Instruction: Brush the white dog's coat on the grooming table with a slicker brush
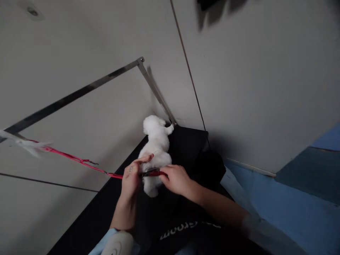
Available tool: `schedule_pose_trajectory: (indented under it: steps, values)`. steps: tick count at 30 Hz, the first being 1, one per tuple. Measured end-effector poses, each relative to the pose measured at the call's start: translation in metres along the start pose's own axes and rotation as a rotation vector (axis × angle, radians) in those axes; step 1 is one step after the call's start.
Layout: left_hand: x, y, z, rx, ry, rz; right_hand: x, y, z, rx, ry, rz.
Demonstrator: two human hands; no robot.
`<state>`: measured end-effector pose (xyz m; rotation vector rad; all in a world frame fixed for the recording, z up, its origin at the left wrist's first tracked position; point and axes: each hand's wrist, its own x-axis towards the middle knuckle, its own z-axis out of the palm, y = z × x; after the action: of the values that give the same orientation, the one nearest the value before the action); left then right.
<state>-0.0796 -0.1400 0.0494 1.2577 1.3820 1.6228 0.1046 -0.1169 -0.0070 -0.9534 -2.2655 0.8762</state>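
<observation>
A small, fluffy white dog (158, 140) is on the black grooming table (186, 141), its head at the far end and its rear toward me. My left hand (132, 177) grips the dog's left hindquarter, thumb stretched across its lower back, other fingers mostly hidden. In my right hand (177, 179), closed fingers hold a thin dark tool with a red handle (154, 173). It lies against the fur at the dog's rear, and its exact kind is too dim to make out. A red lead (77, 158) runs from the upper left to behind my left hand.
A metal grooming arm (79, 91) rises from the table's far corner and reaches left, with a white tie (32, 146) on its end. Grey wall panels (252, 71) stand close behind the table. Blue floor (294, 209) shows at right, beside a black rounded object (211, 166).
</observation>
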Motion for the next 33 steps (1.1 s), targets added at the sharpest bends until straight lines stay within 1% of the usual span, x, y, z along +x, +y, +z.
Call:
schedule_pose_trajectory:
  steps: [3, 4, 5, 8, 10, 12, 13, 14, 17, 18, 19, 21, 22, 23, 25, 26, 27, 30, 31, 33]
  values:
    - [0.000, 0.009, 0.002, 0.017, -0.035, 0.029, -0.011, 0.001, 0.007, 0.014, -0.057, 0.148]
    - [0.000, 0.010, 0.002, 0.033, -0.043, 0.028, -0.015, 0.001, 0.009, 0.026, -0.075, 0.163]
    - [-0.001, 0.011, 0.002, 0.060, -0.049, 0.024, -0.018, 0.000, 0.009, 0.044, -0.071, 0.143]
    - [-0.003, 0.013, 0.000, 0.130, -0.077, 0.011, -0.023, -0.006, 0.004, 0.075, 0.023, 0.015]
    - [-0.004, 0.014, -0.003, 0.130, -0.117, 0.001, -0.023, -0.010, 0.001, 0.045, 0.052, 0.036]
    - [-0.004, 0.015, -0.006, 0.111, -0.161, -0.004, -0.024, -0.011, -0.001, 0.022, 0.011, 0.097]
    - [-0.004, 0.016, -0.008, 0.111, -0.177, -0.003, -0.024, -0.011, -0.002, 0.031, -0.006, 0.096]
    - [-0.004, 0.017, -0.009, 0.118, -0.190, -0.007, -0.024, -0.011, -0.003, 0.053, -0.005, 0.062]
    - [-0.006, 0.022, -0.013, 0.112, -0.214, -0.047, -0.020, -0.012, -0.011, 0.090, 0.055, -0.116]
    - [-0.007, 0.023, -0.013, 0.103, -0.220, -0.052, -0.019, -0.012, -0.014, 0.070, 0.069, -0.131]
    - [-0.008, 0.024, -0.013, 0.096, -0.229, -0.048, -0.017, -0.012, -0.017, 0.038, 0.063, -0.110]
    - [-0.010, 0.025, -0.013, 0.111, -0.257, -0.024, -0.017, -0.012, -0.023, -0.020, 0.020, -0.024]
    - [-0.011, 0.025, -0.012, 0.130, -0.275, -0.023, -0.017, -0.013, -0.025, -0.025, 0.007, -0.008]
    - [-0.012, 0.024, -0.011, 0.147, -0.294, -0.036, -0.018, -0.014, -0.028, -0.018, 0.006, -0.026]
    - [-0.013, 0.023, -0.010, 0.157, -0.317, -0.079, -0.020, -0.017, -0.031, 0.001, 0.024, -0.118]
    - [-0.013, 0.022, -0.009, 0.149, -0.312, -0.091, -0.021, -0.019, -0.033, -0.005, 0.027, -0.145]
    - [-0.013, 0.022, -0.009, 0.132, -0.297, -0.092, -0.021, -0.020, -0.034, -0.026, 0.022, -0.140]
    - [-0.007, 0.019, -0.008, 0.075, -0.235, -0.055, -0.021, -0.024, -0.039, -0.096, -0.043, -0.027]
    - [-0.003, 0.017, -0.008, 0.060, -0.206, -0.040, -0.020, -0.024, -0.040, -0.091, -0.054, -0.025]
    - [0.004, 0.012, -0.008, 0.051, -0.148, -0.031, -0.015, -0.023, -0.041, -0.045, -0.040, -0.102]
